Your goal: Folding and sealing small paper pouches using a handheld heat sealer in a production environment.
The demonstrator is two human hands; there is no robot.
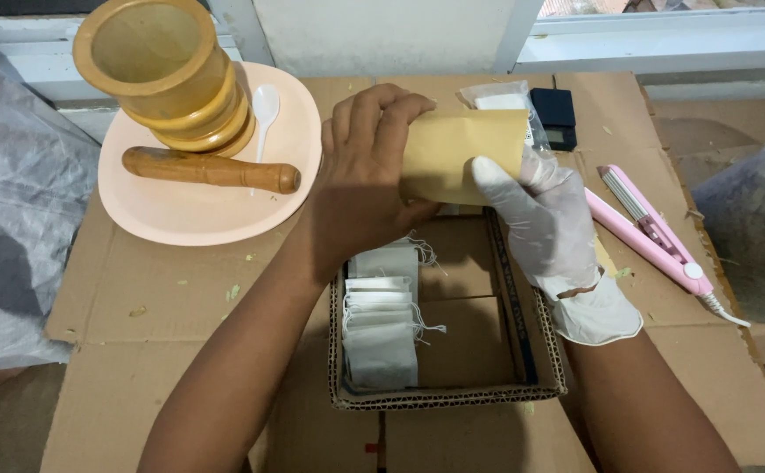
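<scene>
Head view: your bare left hand [361, 180] and gloved right hand [545, 219] both pinch the light, creasable paper pouch [457, 153]; fingers closed on its ends.

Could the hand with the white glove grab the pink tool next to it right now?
Probably not right away: the right hand is busy holding the brown envelope. The pink tool lies uncovered on the cardboard beside it, so the way looks free.

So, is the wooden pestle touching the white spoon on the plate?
Apart. The head view shows bare peach plate between the pestle and the spoon.
</scene>
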